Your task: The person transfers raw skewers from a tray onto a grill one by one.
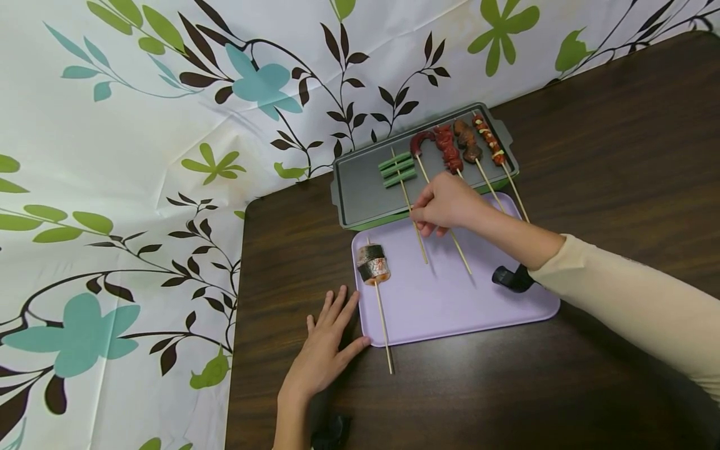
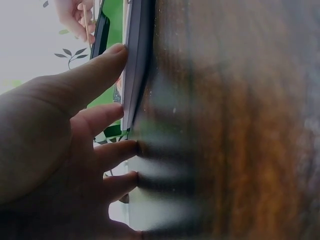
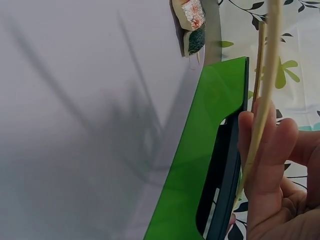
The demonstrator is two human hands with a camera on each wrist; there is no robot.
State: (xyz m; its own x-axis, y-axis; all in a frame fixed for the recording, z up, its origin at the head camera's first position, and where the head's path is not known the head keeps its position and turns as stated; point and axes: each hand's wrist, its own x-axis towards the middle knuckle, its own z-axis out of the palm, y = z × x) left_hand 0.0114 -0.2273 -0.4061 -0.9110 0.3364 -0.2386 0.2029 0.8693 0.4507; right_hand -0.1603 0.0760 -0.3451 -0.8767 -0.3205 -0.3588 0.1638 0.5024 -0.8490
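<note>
In the head view my right hand [image 1: 447,203] pinches the stick of a skewer threaded with green vegetable strips [image 1: 398,170], whose green end lies over the grey grill plate [image 1: 360,190]. Beside it a dark red curled tentacle skewer [image 1: 417,142] has its stick passing under the hand. My left hand [image 1: 323,353] lies with fingers spread at the lavender tray's [image 1: 450,312] left edge; its thumb and fingertips touch the rim in the left wrist view. On the tray rests a skewer of pale chunks with dark, silvery skin [image 1: 374,264], its stick overhanging the front edge.
Farther right on the grill lie a red meat skewer [image 1: 448,149], a brown meat skewer [image 1: 468,140] and a red-and-yellow skewer [image 1: 489,139]. The grill has a green base [image 3: 200,135]. Patterned cloth [image 1: 140,250] hangs behind and left of the dark wood table [image 1: 607,150].
</note>
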